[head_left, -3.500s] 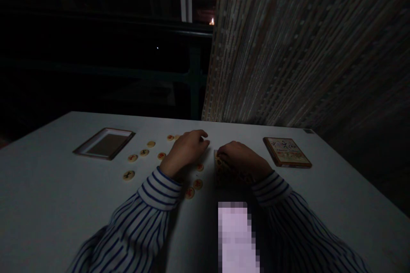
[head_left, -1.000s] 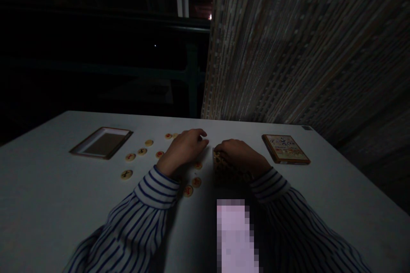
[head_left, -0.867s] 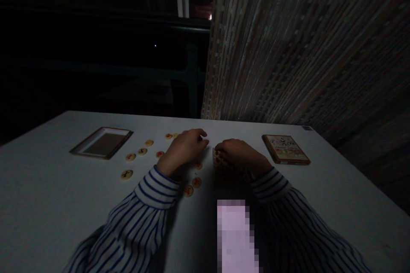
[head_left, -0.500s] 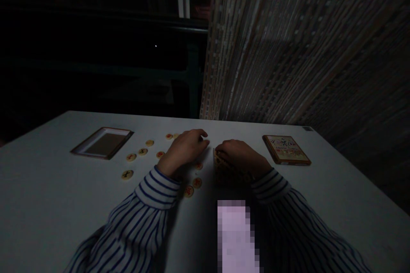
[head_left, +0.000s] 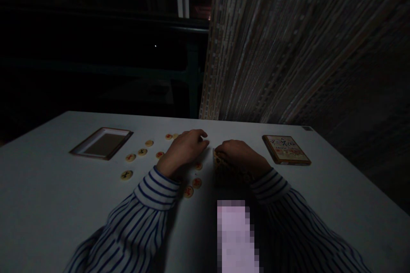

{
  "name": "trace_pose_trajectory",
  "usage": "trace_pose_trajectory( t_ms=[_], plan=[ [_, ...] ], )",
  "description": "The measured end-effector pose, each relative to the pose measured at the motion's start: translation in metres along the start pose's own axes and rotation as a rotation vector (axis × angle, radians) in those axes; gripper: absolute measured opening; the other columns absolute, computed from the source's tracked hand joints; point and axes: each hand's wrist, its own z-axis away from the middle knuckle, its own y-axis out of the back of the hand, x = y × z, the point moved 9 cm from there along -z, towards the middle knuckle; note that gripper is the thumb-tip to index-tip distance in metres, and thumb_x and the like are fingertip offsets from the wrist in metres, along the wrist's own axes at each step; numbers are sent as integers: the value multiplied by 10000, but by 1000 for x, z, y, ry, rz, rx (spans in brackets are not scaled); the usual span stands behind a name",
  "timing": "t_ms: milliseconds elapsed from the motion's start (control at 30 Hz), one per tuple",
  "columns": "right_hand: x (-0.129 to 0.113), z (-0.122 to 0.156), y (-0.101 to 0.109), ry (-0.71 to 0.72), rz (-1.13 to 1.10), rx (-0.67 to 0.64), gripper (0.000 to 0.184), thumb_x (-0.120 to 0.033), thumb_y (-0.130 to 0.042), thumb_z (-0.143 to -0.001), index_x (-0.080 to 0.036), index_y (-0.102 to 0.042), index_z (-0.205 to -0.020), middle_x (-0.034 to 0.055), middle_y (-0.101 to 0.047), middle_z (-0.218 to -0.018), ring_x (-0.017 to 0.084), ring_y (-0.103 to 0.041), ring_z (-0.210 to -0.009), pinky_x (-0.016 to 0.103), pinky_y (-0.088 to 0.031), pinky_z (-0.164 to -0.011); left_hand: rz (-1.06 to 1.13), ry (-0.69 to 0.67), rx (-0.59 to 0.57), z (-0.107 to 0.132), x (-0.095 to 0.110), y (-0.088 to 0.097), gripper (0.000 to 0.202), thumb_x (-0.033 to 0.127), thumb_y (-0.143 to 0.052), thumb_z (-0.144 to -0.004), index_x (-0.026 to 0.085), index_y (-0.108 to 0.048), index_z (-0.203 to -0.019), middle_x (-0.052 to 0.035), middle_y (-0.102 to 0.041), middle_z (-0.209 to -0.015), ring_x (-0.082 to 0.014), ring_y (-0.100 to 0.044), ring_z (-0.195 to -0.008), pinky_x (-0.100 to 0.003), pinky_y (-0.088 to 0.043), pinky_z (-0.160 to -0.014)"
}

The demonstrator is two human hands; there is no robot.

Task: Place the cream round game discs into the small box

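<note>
The left hand over there arches above the white worktop, its fingers loosely bent, thumb and forefinger apart with a gap between — its underside is hidden from me. Round pieces marked in red or black lie about that wrist and off to its left. The right hand curls over a packed cluster of pieces in deep shadow — I can't tell whether it grips any. A shallow open box lies far left, a box with a printed cover to the right
</note>
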Motion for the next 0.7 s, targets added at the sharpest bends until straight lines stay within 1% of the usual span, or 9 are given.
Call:
trace_pose_trajectory(
  t_ms=[133, 400, 600, 700],
  plan=[
    [0, -1, 0, 5, 0, 4, 262, -273, -388, -883, -226, -615, -1006, 62, -655, -954, 193, -588, -889, 274, -391, -714, 12, 5, 5, 0, -1, 0, 348, 369, -447, -802, 182, -581, -1063, -77, -654, -1027, -217, -582, -968, -327, -422, -839],
    [-2, 0, 0, 30, -16, 13, 258, -271, -390, -877, -227, -625, -972, 54, -662, -938, 188, -592, -865, 269, -391, -702, 6, 9, 0, 0, -1, 0, 355, 381, -444, -803, 183, -583, -1063, -82, -656, -1020, -218, -591, -949, -324, -430, -818],
    [-1, -1, 0, 25, -24, 22, 265, -260, -396, -876, -236, -612, -1029, 54, -656, -978, 187, -586, -900, 272, -388, -724, 9, 6, -5, 0, -1, 1, 362, 381, -443, -802, 181, -582, -1070, -80, -662, -1009, -222, -589, -956, -333, -428, -830],
    [0, -1, -2, 18, -18, 12, 260, -268, -399, -876, -233, -618, -1011, 56, -658, -964, 188, -591, -890, 268, -387, -712, 11, 8, -4, 0, 0, 1, 359, 382, -449, -800, 181, -583, -1067, -79, -664, -1000, -220, -593, -949, -322, -435, -813]
  ],
)
